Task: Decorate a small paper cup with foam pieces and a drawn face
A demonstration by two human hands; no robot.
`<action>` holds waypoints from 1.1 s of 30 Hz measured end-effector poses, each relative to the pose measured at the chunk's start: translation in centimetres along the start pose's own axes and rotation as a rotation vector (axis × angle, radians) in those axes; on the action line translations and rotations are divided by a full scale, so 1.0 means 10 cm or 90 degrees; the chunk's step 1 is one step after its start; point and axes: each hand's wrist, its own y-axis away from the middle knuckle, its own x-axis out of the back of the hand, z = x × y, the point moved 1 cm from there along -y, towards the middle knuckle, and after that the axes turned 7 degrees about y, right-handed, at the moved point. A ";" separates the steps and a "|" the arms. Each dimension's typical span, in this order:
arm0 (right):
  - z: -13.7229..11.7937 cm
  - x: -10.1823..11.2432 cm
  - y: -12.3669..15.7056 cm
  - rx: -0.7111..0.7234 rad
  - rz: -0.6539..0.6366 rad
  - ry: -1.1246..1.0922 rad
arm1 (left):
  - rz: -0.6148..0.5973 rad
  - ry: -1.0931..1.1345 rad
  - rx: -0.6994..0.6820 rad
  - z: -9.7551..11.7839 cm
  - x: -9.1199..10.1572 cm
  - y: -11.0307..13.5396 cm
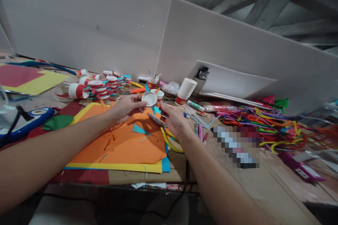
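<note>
Tilted toward me, a small white paper cup (149,100) is pinched at its left side by my left hand (128,108), its round opening showing. Blue and orange paper strips stick out around the cup. Just right of it, my right hand (174,119) has thumb and fingers pressed together; what they hold, if anything, is too small to make out. Scissors with yellow handles (172,143) lie below and left of the right hand, partly hidden by it. Under both hands spread orange paper sheets (126,144) with cut scraps, on top of yellow and blue sheets.
Behind my hands stand a stack of paper cups (186,91) and a dark bottle (201,81). Red-and-white cup pieces (97,89) crowd the back left. Colourful pipe cleaners (266,119) pile up at right, near a purple box (301,168). White boards (105,24) wall the table's rear.
</note>
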 end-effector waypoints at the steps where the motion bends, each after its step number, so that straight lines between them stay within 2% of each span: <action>1: 0.00 -0.01 0.01 -0.007 0.003 -0.021 | 0.004 0.002 -0.002 0.00 0.00 0.00; 9: -0.07 -0.07 0.05 -0.047 -0.003 -0.139 | 0.008 0.034 -0.004 0.02 -0.01 -0.01; 15: -0.08 -0.02 0.04 -0.022 0.047 -0.070 | -0.002 0.040 0.011 0.02 0.02 -0.02; 26: -0.07 -0.06 0.06 0.006 0.061 0.029 | -0.017 -0.008 0.014 0.01 0.00 -0.01; 33: -0.02 -0.04 0.04 0.019 0.062 0.044 | -0.024 -0.016 0.018 0.00 0.00 0.00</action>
